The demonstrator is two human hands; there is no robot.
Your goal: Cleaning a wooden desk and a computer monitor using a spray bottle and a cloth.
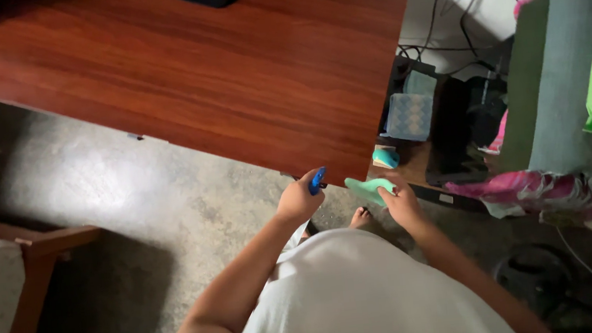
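Your left hand (pixel 299 201) grips a blue object (pixel 317 180), right hand (pixel 402 203) clutches a green cloth (pixel 367 187), both at the wooden table (pixel 192 68)'s near edge. Tabletop untouched so far.

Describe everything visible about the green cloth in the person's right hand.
The green cloth is a small, soft-looking mint-green piece, crumpled, not spread flat. The right hand grips its lower end, so it sticks out up and to the left, beside the near corner of the wooden table. Whether it touches the table cannot be told.
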